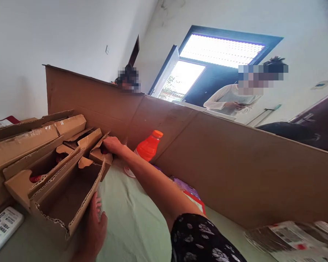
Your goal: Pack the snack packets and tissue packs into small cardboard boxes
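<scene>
My left hand (94, 227) rests low beside an open cardboard box (68, 196), its fingers stretched along the outer right wall and its thumb apart. The inside of that box looks bare. Further back, my right hand (112, 145) reaches to a smaller cardboard box (100, 156), fingers curled down at its opening. The fingertips are hidden, and what they hold cannot be made out. Just right of that hand stands an orange-capped bottle of orange-red drink (148, 145), partly covered by my forearm. Left of the near box, another long cardboard box (19, 182) has something red inside.
A tall cardboard panel (235, 156) runs behind the green cloth (125, 214). A white labelled package (5, 229) lies at lower left, a purple packet (187, 185) behind my arm, and plastic-wrapped goods (292, 236) at lower right. Two people are beyond the panel.
</scene>
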`<action>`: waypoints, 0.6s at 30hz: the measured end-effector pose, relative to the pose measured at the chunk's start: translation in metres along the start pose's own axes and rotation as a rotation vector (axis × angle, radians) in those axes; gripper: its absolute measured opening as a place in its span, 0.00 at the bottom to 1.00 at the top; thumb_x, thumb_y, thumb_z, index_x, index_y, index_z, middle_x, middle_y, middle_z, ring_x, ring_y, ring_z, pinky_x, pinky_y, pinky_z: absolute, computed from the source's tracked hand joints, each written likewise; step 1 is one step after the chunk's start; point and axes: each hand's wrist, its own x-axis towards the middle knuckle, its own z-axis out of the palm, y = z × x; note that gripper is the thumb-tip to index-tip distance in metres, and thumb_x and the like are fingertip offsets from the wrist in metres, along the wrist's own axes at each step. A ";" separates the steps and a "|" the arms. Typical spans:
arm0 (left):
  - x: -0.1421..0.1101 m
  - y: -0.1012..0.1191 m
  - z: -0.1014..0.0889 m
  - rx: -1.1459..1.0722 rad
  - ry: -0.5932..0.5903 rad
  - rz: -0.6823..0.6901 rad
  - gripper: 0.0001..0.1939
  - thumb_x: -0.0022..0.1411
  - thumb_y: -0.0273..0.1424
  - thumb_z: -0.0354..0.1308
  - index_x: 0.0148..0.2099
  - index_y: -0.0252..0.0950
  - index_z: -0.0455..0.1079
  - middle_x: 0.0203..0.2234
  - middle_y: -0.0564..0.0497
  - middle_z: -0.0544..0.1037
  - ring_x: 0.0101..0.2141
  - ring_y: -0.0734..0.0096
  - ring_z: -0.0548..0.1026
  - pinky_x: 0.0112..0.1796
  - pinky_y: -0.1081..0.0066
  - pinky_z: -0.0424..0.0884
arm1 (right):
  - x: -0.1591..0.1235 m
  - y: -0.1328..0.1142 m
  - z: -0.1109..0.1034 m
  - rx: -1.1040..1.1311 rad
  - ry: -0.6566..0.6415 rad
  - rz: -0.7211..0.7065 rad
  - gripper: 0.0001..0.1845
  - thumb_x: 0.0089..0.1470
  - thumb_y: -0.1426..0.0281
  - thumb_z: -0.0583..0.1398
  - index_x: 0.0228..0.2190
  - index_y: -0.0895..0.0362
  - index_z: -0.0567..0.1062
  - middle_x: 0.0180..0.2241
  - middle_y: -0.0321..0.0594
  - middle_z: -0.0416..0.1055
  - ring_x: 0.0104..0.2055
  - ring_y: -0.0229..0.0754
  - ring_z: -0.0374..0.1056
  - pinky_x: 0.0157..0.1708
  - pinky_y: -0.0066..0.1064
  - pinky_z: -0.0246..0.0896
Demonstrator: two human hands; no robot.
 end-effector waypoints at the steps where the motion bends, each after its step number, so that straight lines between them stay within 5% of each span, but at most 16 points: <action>1: 0.000 0.000 0.000 0.001 0.005 0.003 0.35 0.58 0.27 0.48 0.68 0.34 0.56 0.53 0.37 0.75 0.48 0.58 0.77 0.49 0.54 0.74 | -0.002 0.003 -0.003 0.005 0.035 0.018 0.18 0.65 0.62 0.62 0.52 0.58 0.74 0.52 0.45 0.72 0.50 0.46 0.72 0.50 0.45 0.72; 5: 0.003 0.000 0.001 -0.003 0.023 0.011 0.34 0.56 0.28 0.49 0.66 0.33 0.59 0.51 0.37 0.76 0.46 0.57 0.78 0.48 0.54 0.75 | -0.019 0.016 -0.020 0.049 0.209 0.096 0.12 0.68 0.69 0.56 0.47 0.57 0.77 0.50 0.47 0.75 0.50 0.46 0.73 0.49 0.39 0.69; 12: 0.014 0.008 -0.003 -0.011 0.001 0.028 0.35 0.55 0.32 0.51 0.65 0.32 0.58 0.51 0.36 0.76 0.48 0.55 0.77 0.50 0.53 0.74 | -0.093 0.058 -0.057 0.146 0.487 0.298 0.23 0.63 0.75 0.48 0.51 0.53 0.77 0.50 0.42 0.77 0.50 0.46 0.72 0.43 0.32 0.63; 15: 0.016 0.012 -0.005 -0.007 -0.015 0.025 0.35 0.55 0.33 0.52 0.66 0.33 0.58 0.51 0.37 0.76 0.48 0.56 0.77 0.50 0.53 0.73 | -0.147 0.089 -0.050 0.248 0.597 0.385 0.22 0.58 0.75 0.50 0.46 0.54 0.80 0.42 0.40 0.80 0.44 0.44 0.74 0.40 0.30 0.62; 18: 0.015 0.016 -0.007 0.000 -0.027 0.027 0.35 0.55 0.34 0.52 0.65 0.34 0.59 0.49 0.38 0.77 0.48 0.55 0.78 0.49 0.53 0.74 | -0.205 0.122 -0.020 0.323 0.563 0.548 0.18 0.55 0.73 0.54 0.41 0.53 0.82 0.36 0.37 0.81 0.39 0.41 0.74 0.37 0.27 0.61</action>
